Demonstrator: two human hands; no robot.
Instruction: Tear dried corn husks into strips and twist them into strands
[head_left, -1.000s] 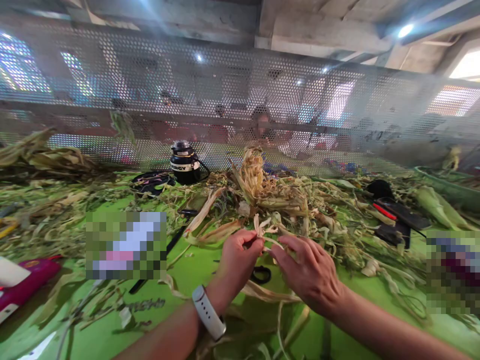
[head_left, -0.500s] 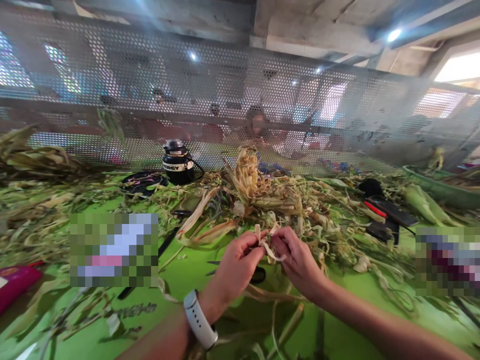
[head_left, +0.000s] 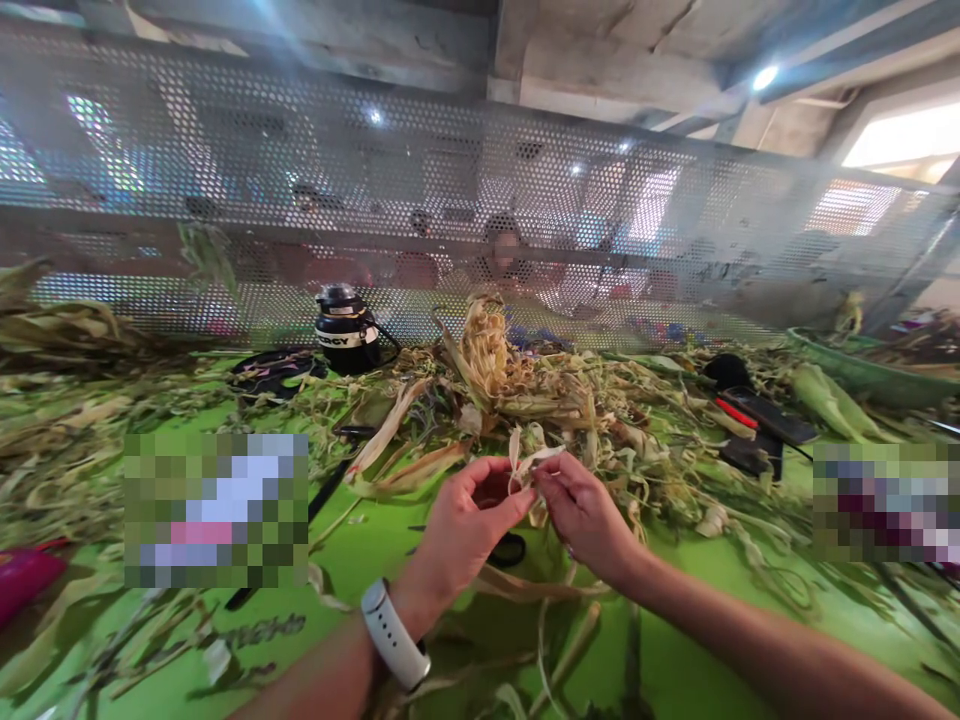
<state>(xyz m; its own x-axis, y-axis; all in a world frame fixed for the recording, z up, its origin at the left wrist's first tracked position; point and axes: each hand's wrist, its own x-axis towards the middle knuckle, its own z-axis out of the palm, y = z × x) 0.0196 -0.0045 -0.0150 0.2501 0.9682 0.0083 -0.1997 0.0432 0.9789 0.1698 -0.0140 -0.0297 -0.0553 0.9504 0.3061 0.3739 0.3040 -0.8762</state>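
Pale strips of dried corn husk (head_left: pixel 516 455) stick up between my two hands. My left hand (head_left: pixel 476 515), with a white band at the wrist, pinches the husk between thumb and fingers. From the other side my right hand (head_left: pixel 579 508) grips a strip of the same husk, its fingertips close to the left thumb. Just under the hands, a black-handled pair of scissors (head_left: pixel 511 550) lies on the green table (head_left: pixel 360 545), partly covered by my left hand. Husk strips also lie below my wrists.
A heap of dried husks (head_left: pixel 487 360) spreads across the table's far side. Behind it rises a perforated metal screen (head_left: pixel 420 150), with people beyond. A black flask (head_left: pixel 346 330) stands left of the heap; a green basket (head_left: pixel 870 355) and a dark phone-like object (head_left: pixel 769 412) are at right.
My right hand has turned and drawn a husk strip up across the left fingertips. The whole view has shifted slightly, so the table's things appear further left.
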